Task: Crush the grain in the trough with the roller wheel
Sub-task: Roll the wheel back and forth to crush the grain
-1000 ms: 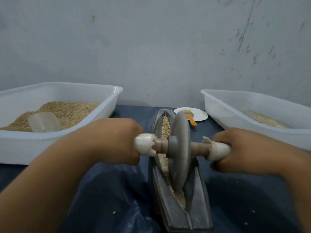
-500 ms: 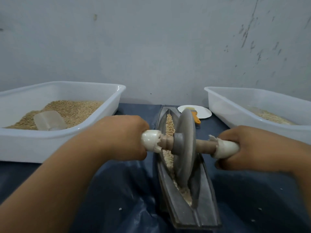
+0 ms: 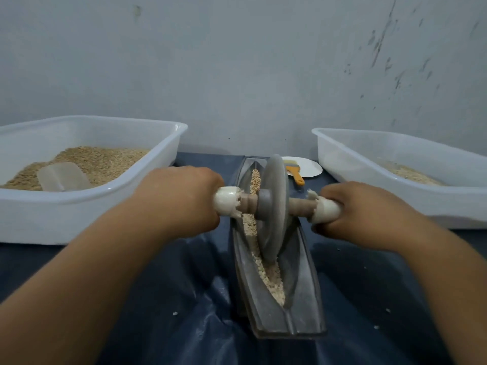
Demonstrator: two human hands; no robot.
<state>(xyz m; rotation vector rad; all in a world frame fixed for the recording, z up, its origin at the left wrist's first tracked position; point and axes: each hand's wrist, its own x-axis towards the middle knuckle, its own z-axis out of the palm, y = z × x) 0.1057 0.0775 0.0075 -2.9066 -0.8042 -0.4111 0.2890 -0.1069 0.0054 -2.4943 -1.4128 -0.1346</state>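
A long dark trough (image 3: 303,291) lies on a dark blue sheet (image 3: 163,299), with one end near the person and the other end pointing at the wall. Pale grain (image 3: 272,279) lies along the groove in the middle of it, some in front of the wheel and some behind it. The grey roller wheel (image 3: 272,206) stands up on its edge in the groove, around the middle of the trough, and its bottom rim sits in the grain. A stick goes through the middle of the wheel and pokes out on both sides, with a white wrap at each end. The left hand (image 3: 179,200) is curled tight round the left end of the stick, with the white wrap showing just past the fingers. The right hand (image 3: 369,212) is curled tight round the right end in the same way. The wheel sits between the two hands, close to both but not touching them. A white tub (image 3: 168,143) of grain sits to the left with a clear scoop (image 3: 63,176) lying in it. Another white tub (image 3: 342,159) with a little grain sits to the right. Behind the trough is a white plate (image 3: 312,169) with a small brush (image 3: 295,171) with an orange handle on it
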